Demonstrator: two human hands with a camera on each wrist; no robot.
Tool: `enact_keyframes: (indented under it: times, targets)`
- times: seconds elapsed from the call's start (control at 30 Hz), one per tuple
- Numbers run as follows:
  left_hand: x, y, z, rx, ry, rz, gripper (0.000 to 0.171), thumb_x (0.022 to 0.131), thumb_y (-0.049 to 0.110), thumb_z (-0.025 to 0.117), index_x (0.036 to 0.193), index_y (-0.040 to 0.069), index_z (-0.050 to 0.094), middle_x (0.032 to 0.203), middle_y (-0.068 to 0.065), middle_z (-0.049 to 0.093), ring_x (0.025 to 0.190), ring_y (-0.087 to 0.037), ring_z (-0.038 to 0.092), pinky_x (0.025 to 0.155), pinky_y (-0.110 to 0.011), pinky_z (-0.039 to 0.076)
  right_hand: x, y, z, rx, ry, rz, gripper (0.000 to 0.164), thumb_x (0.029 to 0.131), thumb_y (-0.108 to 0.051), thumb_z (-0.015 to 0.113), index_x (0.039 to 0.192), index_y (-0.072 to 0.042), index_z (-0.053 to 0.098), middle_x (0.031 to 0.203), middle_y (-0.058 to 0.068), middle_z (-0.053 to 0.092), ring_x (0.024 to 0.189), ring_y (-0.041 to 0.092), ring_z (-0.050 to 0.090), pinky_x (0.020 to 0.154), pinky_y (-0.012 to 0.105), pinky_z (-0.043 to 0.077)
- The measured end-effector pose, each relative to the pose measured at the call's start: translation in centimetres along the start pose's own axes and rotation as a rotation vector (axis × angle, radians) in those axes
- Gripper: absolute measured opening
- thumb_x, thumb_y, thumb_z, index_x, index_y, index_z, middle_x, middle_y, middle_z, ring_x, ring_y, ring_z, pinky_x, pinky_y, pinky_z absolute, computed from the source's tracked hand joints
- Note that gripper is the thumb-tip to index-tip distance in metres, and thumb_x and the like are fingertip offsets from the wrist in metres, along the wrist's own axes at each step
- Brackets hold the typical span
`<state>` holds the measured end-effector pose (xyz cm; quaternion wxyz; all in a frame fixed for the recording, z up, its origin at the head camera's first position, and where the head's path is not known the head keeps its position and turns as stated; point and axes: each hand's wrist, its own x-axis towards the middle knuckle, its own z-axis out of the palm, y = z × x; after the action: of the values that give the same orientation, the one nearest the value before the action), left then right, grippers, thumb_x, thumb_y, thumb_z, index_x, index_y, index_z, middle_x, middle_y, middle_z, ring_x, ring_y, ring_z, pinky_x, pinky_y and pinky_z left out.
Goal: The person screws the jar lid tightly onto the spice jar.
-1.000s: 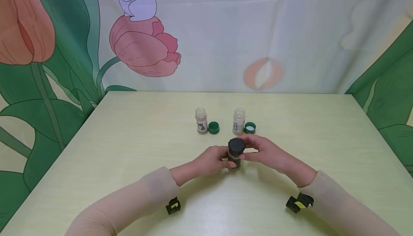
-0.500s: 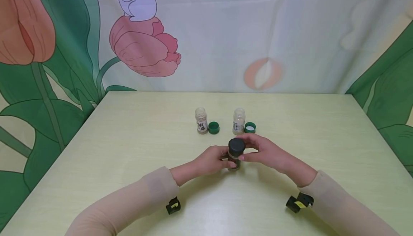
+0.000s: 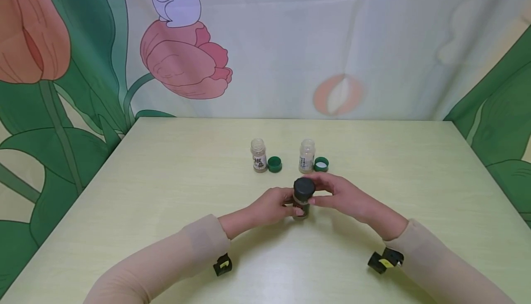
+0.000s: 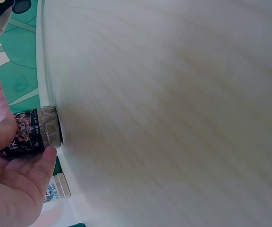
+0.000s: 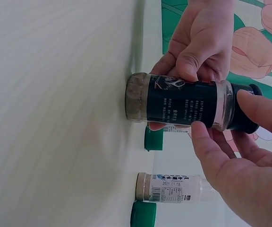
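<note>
Grasping the jar (image 5: 185, 105) below its cap (image 5: 242, 119) with left grip (image 3: 271, 208), at the cap with right grip (image 3: 340, 198); probably light, stiff, slick, breakable: best held around the label (image 5: 176, 109).

In the head view, the table (image 3: 174, 170) is looked down on from well back, facing the backdrop (image 3: 269, 41). In the wrist views, the jar (image 5: 182, 101) is seen from low and close, the scene turned sideways: table at right in the left one, at left in the right one. Jar, left hand (image 3: 269, 208) and right hand (image 3: 342, 198) are shared by all three.
</note>
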<state>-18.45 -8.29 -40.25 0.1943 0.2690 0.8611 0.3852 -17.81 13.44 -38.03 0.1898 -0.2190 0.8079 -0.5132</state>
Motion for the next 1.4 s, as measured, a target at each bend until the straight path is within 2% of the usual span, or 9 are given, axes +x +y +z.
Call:
enact_keyframes:
  times: [0.43,0.83,1.1,1.27,1.4]
  targets:
    - [-0.08,-0.02,-0.12,0.001,0.002,0.005,0.027,0.097,0.010,0.070,0.120,-0.003,0.067,0.123,-0.019,0.075,0.127,-0.033,0.067,0.111,-0.044,0.052,0.16,-0.09,0.20,-0.003,0.039,0.031,0.052,0.095,-0.011,0.073,0.141,0.001,0.051,0.140,0.023,0.060,0.135,0.042,0.054,0.117,0.066,0.036]
    - [-0.05,-0.28,-0.07,0.001,0.002,0.008,0.027,0.096,0.010,0.070,0.120,-0.003,0.068,0.122,-0.019,0.075,0.125,-0.033,0.068,0.109,-0.043,0.053,0.18,-0.06,-0.32,-0.034,-0.046,-0.016,0.049,0.098,-0.012,0.067,0.144,-0.002,0.052,0.145,0.023,0.057,0.137,0.044,0.052,0.119,0.070,0.029]
    - [-0.07,-0.30,-0.02,0.015,0.010,0.011,0.025,0.096,0.011,0.071,0.117,-0.002,0.069,0.120,-0.018,0.076,0.125,-0.032,0.068,0.109,-0.042,0.053,0.12,-0.17,0.02,-0.019,-0.008,0.003,0.047,0.098,-0.012,0.068,0.141,-0.001,0.054,0.144,0.023,0.057,0.137,0.043,0.052,0.120,0.070,0.030]
    - [-0.02,-0.41,0.02,0.032,0.013,0.014,0.024,0.096,0.012,0.071,0.116,-0.002,0.069,0.119,-0.017,0.076,0.124,-0.031,0.069,0.107,-0.039,0.054,0.15,-0.10,0.23,-0.012,0.019,0.026,0.049,0.097,-0.012,0.070,0.141,0.000,0.053,0.143,0.023,0.059,0.138,0.043,0.052,0.119,0.069,0.031]
    - [-0.06,-0.36,0.03,0.020,0.012,0.009,0.025,0.097,0.011,0.070,0.117,-0.002,0.069,0.119,-0.018,0.076,0.124,-0.031,0.069,0.107,-0.041,0.054,0.20,-0.12,0.27,-0.007,0.025,0.048,0.053,0.096,-0.014,0.072,0.143,-0.001,0.051,0.143,0.022,0.059,0.138,0.043,0.052,0.119,0.068,0.033]
